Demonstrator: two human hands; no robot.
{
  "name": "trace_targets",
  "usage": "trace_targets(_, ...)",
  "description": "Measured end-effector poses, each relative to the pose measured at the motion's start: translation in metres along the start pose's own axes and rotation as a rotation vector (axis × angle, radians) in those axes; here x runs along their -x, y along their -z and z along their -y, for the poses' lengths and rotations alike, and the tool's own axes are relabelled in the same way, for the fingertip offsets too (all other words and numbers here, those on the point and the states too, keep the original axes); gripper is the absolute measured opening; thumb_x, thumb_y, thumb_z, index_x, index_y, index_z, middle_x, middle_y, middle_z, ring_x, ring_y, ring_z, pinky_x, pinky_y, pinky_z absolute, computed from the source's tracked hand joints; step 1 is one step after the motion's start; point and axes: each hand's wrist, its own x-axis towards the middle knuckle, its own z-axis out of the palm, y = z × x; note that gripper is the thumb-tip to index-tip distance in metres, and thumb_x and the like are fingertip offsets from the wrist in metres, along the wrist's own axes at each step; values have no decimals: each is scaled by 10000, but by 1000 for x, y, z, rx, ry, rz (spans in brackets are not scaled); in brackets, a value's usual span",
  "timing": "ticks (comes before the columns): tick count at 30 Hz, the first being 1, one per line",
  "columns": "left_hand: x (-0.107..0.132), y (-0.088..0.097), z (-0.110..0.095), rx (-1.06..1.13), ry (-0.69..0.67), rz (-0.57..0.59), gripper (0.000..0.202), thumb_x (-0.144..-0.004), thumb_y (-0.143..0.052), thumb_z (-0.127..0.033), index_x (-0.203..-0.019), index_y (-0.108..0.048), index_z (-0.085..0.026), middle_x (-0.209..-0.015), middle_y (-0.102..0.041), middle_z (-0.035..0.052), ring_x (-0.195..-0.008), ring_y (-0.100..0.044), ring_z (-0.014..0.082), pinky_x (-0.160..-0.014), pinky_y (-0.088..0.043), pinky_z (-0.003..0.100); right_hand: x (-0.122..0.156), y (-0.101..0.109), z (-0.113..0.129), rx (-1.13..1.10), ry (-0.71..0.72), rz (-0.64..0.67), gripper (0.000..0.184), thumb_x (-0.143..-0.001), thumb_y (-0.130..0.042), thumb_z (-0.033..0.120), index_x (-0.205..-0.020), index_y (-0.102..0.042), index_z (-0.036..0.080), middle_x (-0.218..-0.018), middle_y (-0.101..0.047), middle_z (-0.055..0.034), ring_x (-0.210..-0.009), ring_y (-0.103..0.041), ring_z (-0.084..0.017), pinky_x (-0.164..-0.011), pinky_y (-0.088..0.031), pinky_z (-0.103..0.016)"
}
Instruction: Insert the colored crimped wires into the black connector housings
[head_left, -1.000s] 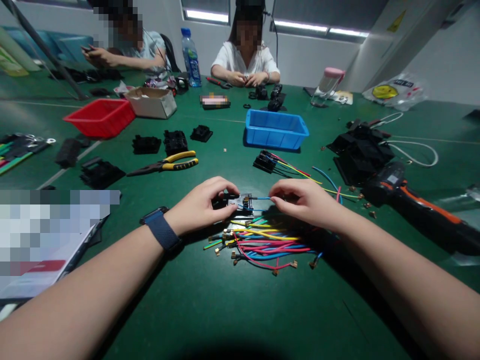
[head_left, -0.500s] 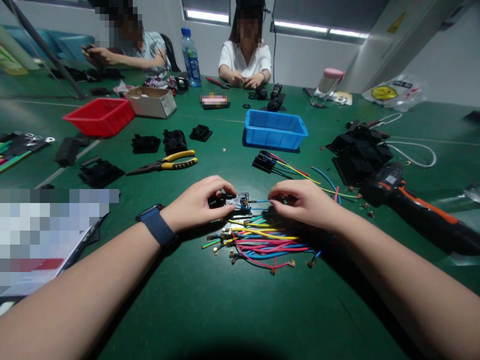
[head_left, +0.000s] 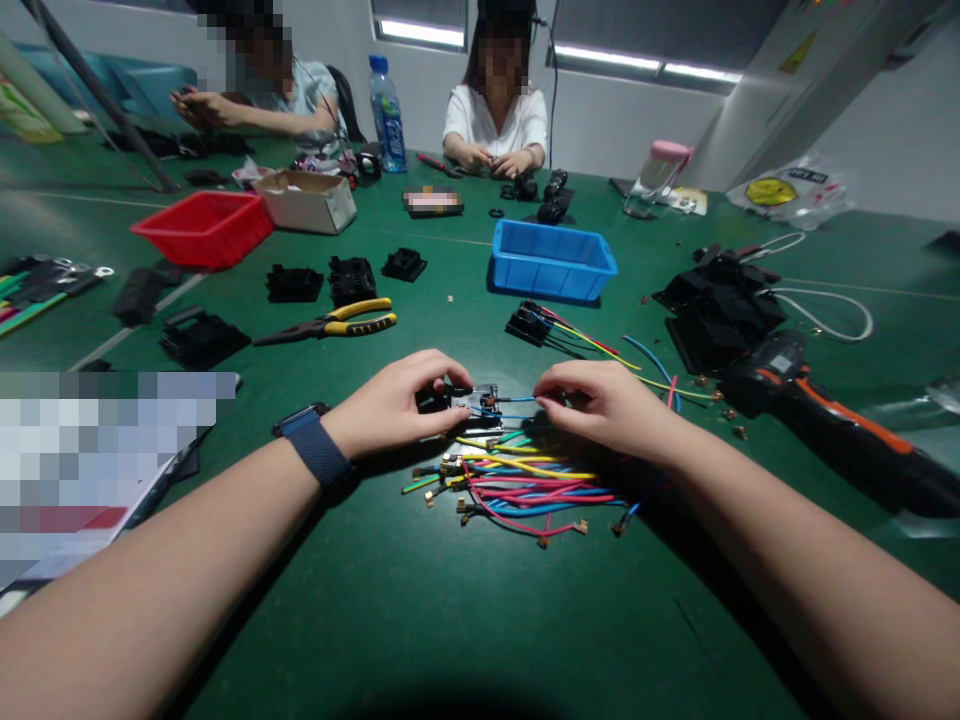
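Wire work at the green counter [head_left: 337,620]: steadying a black-and-grey terminal housing [head_left: 490,393] with the left hand [head_left: 405,397], gripping its left end between thumb and fingers. Pinching a blue wire [head_left: 516,399] at the housing's right side with the right hand [head_left: 600,402], using a narrow grip. Seeing a second blue wire [head_left: 516,417] just nearer, also leading from the housing; being unable to tell whether either end is fully seated. Judging this housing as partly wired. Finding one black block [head_left: 529,323] near, beyond the hands, already carrying red, yellow and dark wires. Noticing three black blocks [head_left: 352,280] beyond the needle-nose pliers [head_left: 360,322], showing no wires, so seemingly unwired. Counting many loose wires [head_left: 532,487] as remaining unfitted, lying heaped just nearer than the housing.
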Motion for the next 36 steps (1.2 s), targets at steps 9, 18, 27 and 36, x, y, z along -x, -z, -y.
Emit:
trace_targets(9, 0, 0, -1, 6, -1, -3, 300, -811, -561, -397, -1017, -591, -180, -990, -597, 46, -865, -542, 161, -769, -460, 296, 0, 0, 0, 1, -7, 17, 108, -819, -525, 206, -840, -623, 165, -770, -644, -28, -678, -552, -121, -633, -410, -238)
trace_targets(18, 0, 1, -1, 7, 0, -3, 302, -811, -567, -398, -1018, -590, -180, -990, -599, 44, -873, -545, 161, -772, -459, 292, 0, -1, 0, 6, -10, 45, 97, -807, -536, 184, -838, -622, 154, -774, -646, -30, -682, -553, -119, -633, -406, -233)
trace_targets(27, 0, 1, -1, 3, -13, -3, 295, -821, -562, -392, -1023, -594, -179, -989, -607, 43, -878, -550, 160, -771, -459, 288, 1, -1, -1, 21, 6, 79, 91, -789, -539, 169, -838, -616, 178, -811, -655, -32, -718, -566, -135, -666, -410, -252)
trace_targets(36, 4, 7, -12, -264, -225, -73, 264, -842, -535, -322, -1062, -617, -200, -1040, -606, 76, -965, -529, 205, -861, -416, 354, 1, -1, 0, 70, 12, 97, 80, -791, -537, 177, -832, -605, 181, -778, -638, -19, -688, -547, -128, -638, -385, -242)
